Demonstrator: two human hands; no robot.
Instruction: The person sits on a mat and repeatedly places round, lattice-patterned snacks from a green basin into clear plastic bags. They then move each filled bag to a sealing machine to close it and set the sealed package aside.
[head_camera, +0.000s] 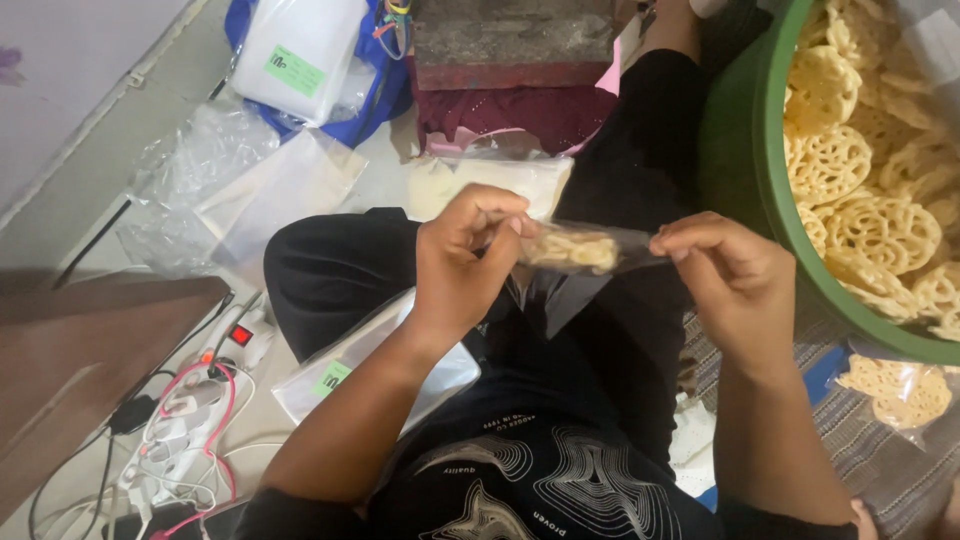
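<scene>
Between both hands I hold a small clear plastic bag of yellow lattice crackers (578, 250), stretched sideways above my lap. My left hand (468, 255) pinches the bag's left end with curled fingers. My right hand (728, 268) grips its right end. To the right stands a large green basin (742, 150) full of round yellow lattice crackers (870, 170). Another filled clear bag (898, 388) lies below the basin on a striped mat.
A stack of flat clear bags (355, 375) rests on my left knee, and more loose plastic bags (250, 190) lie on the floor. A power strip with cables (190, 410) sits at lower left beside a brown board (80, 370). A white container (298, 55) sits on blue cloth at the top.
</scene>
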